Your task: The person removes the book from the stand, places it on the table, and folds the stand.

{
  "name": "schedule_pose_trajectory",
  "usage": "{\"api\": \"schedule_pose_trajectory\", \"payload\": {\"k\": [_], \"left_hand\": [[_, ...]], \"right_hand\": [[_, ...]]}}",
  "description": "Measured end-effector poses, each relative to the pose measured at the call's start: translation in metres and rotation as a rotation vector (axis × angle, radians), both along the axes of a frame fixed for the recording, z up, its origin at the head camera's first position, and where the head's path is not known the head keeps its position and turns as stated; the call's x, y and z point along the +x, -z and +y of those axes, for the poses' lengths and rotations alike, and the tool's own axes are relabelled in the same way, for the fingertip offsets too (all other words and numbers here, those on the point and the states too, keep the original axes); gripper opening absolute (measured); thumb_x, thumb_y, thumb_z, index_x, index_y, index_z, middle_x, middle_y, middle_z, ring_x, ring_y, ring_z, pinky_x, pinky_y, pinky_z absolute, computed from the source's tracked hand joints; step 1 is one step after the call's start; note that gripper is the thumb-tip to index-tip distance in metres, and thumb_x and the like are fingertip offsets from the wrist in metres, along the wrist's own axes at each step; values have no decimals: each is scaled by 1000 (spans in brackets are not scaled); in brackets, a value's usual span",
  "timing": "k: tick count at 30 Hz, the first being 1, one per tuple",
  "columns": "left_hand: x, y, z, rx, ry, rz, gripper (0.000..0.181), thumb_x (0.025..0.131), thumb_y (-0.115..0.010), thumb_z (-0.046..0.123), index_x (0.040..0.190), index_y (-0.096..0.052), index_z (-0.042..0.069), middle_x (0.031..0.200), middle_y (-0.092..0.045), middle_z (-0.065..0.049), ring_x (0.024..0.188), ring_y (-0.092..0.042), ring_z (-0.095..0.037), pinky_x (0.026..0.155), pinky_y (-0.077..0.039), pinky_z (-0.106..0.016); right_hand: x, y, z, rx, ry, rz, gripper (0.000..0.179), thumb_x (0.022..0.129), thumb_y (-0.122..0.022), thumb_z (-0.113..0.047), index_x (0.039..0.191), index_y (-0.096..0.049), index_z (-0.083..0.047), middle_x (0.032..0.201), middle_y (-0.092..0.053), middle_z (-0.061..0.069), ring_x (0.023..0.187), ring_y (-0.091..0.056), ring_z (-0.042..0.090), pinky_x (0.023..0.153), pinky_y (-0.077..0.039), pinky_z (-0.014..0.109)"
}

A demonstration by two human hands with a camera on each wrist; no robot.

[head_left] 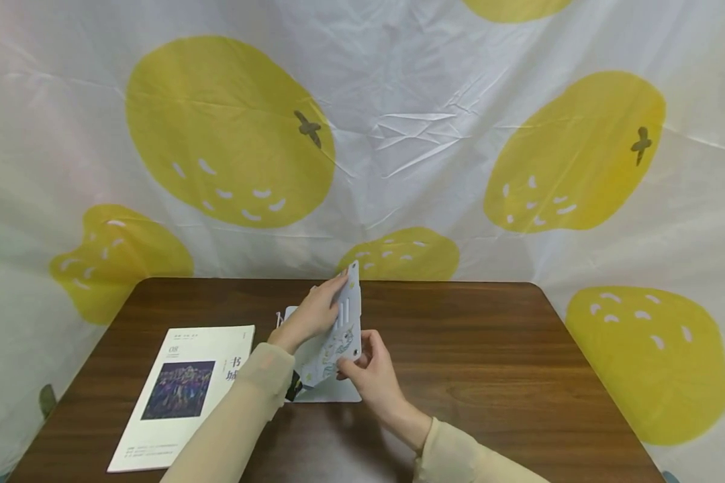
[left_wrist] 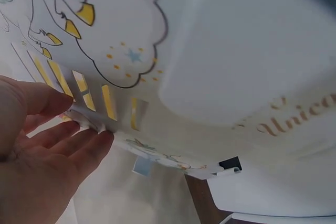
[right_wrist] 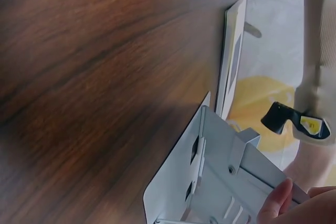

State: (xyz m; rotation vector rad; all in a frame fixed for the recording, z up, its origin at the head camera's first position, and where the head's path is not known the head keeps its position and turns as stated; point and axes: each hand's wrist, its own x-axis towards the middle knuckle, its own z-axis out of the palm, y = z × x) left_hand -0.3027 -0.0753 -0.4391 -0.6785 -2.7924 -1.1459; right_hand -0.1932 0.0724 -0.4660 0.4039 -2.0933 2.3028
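Note:
A white metal book stand with a unicorn print stands on the table, its slotted panel tilted up from a flat base plate. My left hand grips the panel's upper edge; in the left wrist view its thumb and fingers pinch the panel beside the slots. My right hand pinches the panel's lower right edge. The right wrist view shows the panel's grey back with a folded metal bracket, and the right thumb pressing on the edge. The fingers behind it are partly hidden.
A white magazine with a dark picture lies left of the stand, partly covered by the left forearm. Under both is a brown wooden table. Behind it hangs a white cloth with yellow fruit shapes.

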Motion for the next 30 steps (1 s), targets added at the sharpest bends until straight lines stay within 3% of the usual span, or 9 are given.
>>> {"api": "schedule_pose_trajectory", "payload": {"k": [8,30], "left_hand": [[2,-2,5,-40,11,20,59,93,-46,-6,150,-36,3,153,-35,-17,139,-33,-34,116,-13,-53],[9,-8,19,-117,31,14,60,94,-43,-9,152,-33,6,154,-35,-14,138,-35,-30,116,-15,-50]], "right_hand": [[6,-1,-7,-31,-20,-16,42,82,-62,11,118,-40,11,110,-55,30,78,-65,16,63,-55,26],[10,2,-14,-67,0,-21,46,79,-63,12,119,-39,9,108,-52,24,80,-66,15,63,-55,25]]}}
